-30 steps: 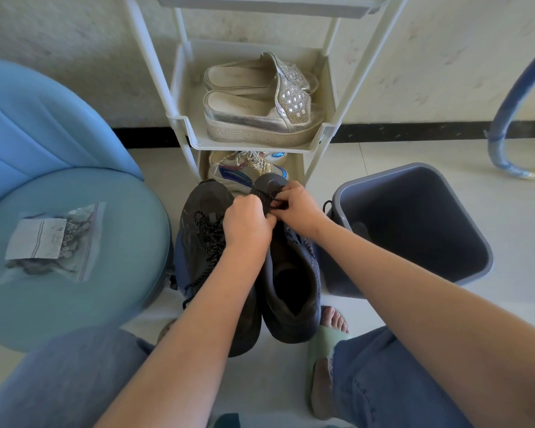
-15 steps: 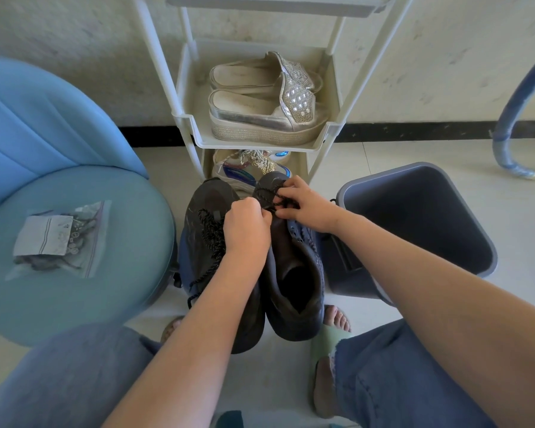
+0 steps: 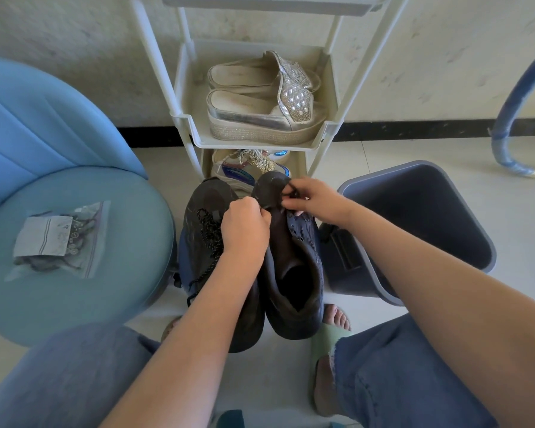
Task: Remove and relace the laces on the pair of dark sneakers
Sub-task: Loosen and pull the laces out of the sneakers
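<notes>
Dark left sneaker (image 3: 206, 208) and right sneaker (image 3: 294, 273) stand side by side on the floor (image 3: 392, 156), toes just by the shoe rack (image 3: 184, 120). Right hand (image 3: 314, 199) grip pinches the lace (image 3: 295, 194) near the right sneaker's toe, left hand (image 3: 244, 227) grip is clamped on that same shoe.

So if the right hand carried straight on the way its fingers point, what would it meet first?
Probably the toe of the dark sneaker, where the right hand pinches the lace; just past it, the left hand. Depth there is unclear.
</notes>
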